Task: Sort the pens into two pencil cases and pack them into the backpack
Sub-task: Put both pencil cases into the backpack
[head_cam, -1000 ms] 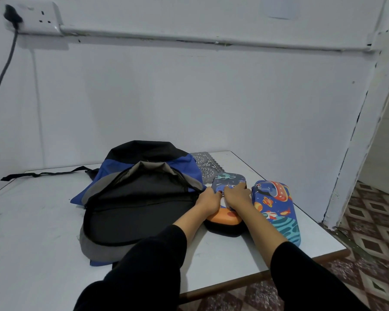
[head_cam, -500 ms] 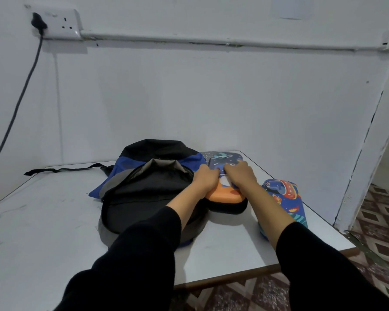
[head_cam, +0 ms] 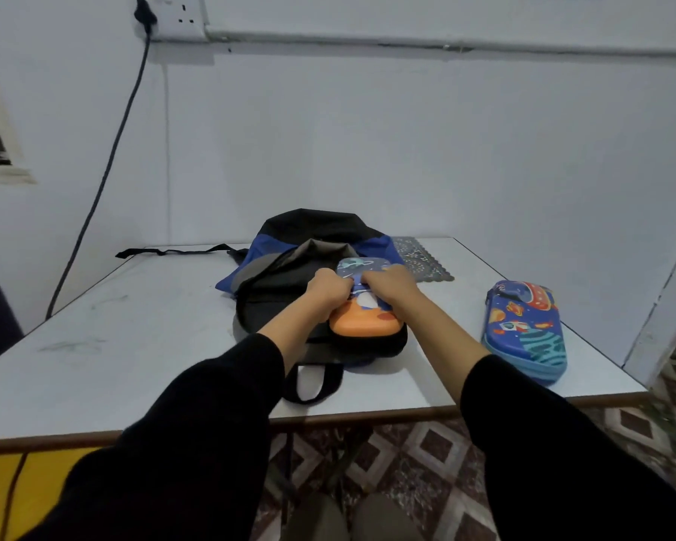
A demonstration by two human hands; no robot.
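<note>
Both hands are on the first pencil case (head_cam: 363, 322), the one with the orange near end and the blue space print, at the centre of the frame. My left hand (head_cam: 328, 287) grips its left edge with the fingers curled under. My right hand (head_cam: 387, 285) is curled over its upper right edge. The two hands sit side by side, almost touching, about midway along the case.

The case lies over the right part of the open mouth of the backpack (head_cam: 289, 275). Its orange end is over the near rim and its blue end points toward the wall. I cannot tell whether it is already inside the opening or resting on the fabric.

The second pencil case (head_cam: 523, 329), blue with a rocket and planets, lies flat on the table (head_cam: 133, 345) at the right of the frame, well apart from my hands.

Change from one second ago: the held case then sat on the table between the backpack and the second case, just beside both. Half a second ago it was against the backpack's right side. It now overlaps the backpack, and the gap to the second case has widened. My grip looks the same in all three frames. The second case and the backpack appear to lie where they did on the table.
</note>
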